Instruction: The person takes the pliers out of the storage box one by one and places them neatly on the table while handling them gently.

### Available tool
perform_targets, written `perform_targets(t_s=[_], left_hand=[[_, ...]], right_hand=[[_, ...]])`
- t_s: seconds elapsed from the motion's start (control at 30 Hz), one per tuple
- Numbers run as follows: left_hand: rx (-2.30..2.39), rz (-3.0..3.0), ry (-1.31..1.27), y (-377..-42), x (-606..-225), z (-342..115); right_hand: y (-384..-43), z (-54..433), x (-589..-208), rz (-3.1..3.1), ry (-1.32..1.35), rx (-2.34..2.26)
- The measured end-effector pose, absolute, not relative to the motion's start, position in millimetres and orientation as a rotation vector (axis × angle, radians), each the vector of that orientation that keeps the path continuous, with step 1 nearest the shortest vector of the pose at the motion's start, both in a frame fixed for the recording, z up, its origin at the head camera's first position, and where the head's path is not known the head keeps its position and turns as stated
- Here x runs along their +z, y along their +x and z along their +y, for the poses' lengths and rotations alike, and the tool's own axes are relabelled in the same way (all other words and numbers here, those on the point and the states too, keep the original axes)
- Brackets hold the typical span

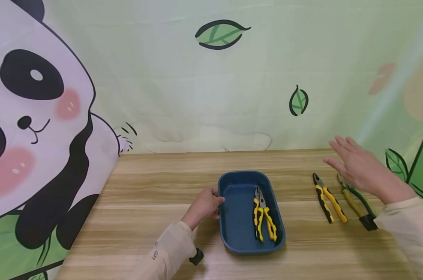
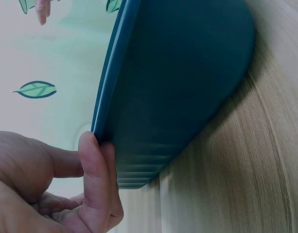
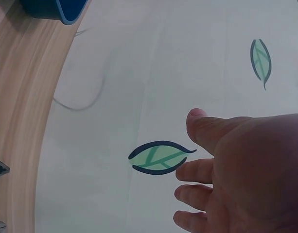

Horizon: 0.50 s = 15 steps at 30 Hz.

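A blue rectangular tray [image 1: 237,217] stands on the wooden table, with two yellow-and-black pliers [image 1: 264,217] lying inside along its right side. At the tray's left rim, my left hand [image 1: 205,204] pinches the edge between thumb and fingers; the left wrist view shows this hand [image 2: 90,189] against the outer wall. My right hand [image 1: 363,171] is raised above the right of the table, fingers extended and holding nothing. Below and left of it lie yellow-and-black combination pliers [image 1: 327,198]. Pliers with green and olive handles [image 1: 356,198] lie partly beneath the right hand and forearm in the head view.
A wood-grain table [image 1: 155,182] meets a pale green backdrop cloth [image 1: 155,70] printed with a panda and leaves. Black wrist pieces show at the sleeves, one of them [image 1: 196,256] beside the left cuff.
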<state>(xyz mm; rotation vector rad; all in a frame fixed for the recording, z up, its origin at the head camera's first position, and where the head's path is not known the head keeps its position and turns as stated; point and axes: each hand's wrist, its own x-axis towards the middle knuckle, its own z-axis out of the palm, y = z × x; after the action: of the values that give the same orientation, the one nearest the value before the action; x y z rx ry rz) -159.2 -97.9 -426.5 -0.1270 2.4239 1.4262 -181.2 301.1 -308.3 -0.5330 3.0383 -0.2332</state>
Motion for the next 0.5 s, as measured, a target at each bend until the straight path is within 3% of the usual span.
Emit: perform_targets(t_s=[0.5], left_hand=[[1.436, 2.413, -0.121, -158.9, -425.9, -97.3]], right_hand=[[-183.2, 300.1, -286.3, 3.092, -0.549, -0.211]])
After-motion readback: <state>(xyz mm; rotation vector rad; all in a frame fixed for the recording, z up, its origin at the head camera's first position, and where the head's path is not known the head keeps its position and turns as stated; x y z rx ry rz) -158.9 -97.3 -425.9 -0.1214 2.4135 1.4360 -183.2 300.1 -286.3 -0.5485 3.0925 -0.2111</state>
